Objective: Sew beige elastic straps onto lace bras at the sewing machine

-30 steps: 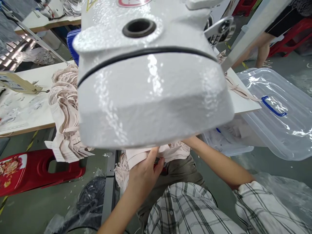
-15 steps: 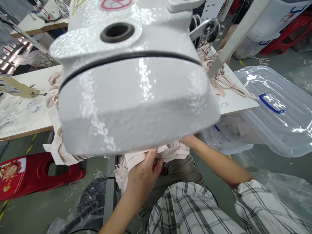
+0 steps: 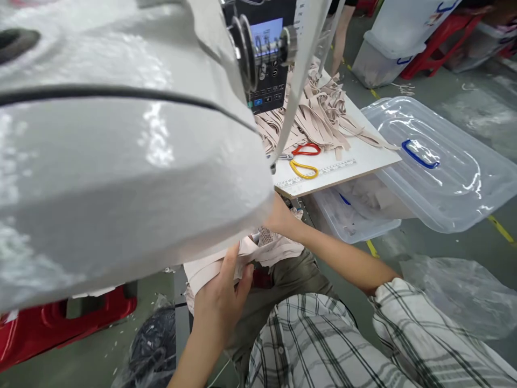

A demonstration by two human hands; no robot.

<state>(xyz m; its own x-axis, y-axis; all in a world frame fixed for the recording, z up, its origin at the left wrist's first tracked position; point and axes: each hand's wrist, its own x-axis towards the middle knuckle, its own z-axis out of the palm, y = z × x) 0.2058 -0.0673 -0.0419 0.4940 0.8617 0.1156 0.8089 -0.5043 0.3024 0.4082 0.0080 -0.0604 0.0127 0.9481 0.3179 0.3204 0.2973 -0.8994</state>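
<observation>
A large white sewing machine head (image 3: pixel 133 178) fills the upper left of the head view, close to the camera. Below its lower edge, my left hand (image 3: pixel 220 293) grips a pale beige fabric piece (image 3: pixel 205 269), its thumb and index finger on the near edge. More of this cloth, with a patterned lace part (image 3: pixel 266 236), lies over my lap near a small metal machine part (image 3: pixel 256 236). My right hand (image 3: pixel 278 215) reaches in from the right beside the lace; its fingers are hidden behind the machine head.
Scissors with red and yellow handles (image 3: pixel 305 161) lie on the white tabletop (image 3: pixel 359 159), before a heap of beige strips (image 3: pixel 315 116). Behind the machine stands a control panel (image 3: pixel 269 64). Clear plastic lid (image 3: pixel 448 178) and bin (image 3: pixel 355 218) are right; red stool (image 3: pixel 100 307) left.
The view has swung right, bringing the scissors, strips and control panel into sight. My left hand stays on the fabric. More of my right wrist shows beside the machine head.
</observation>
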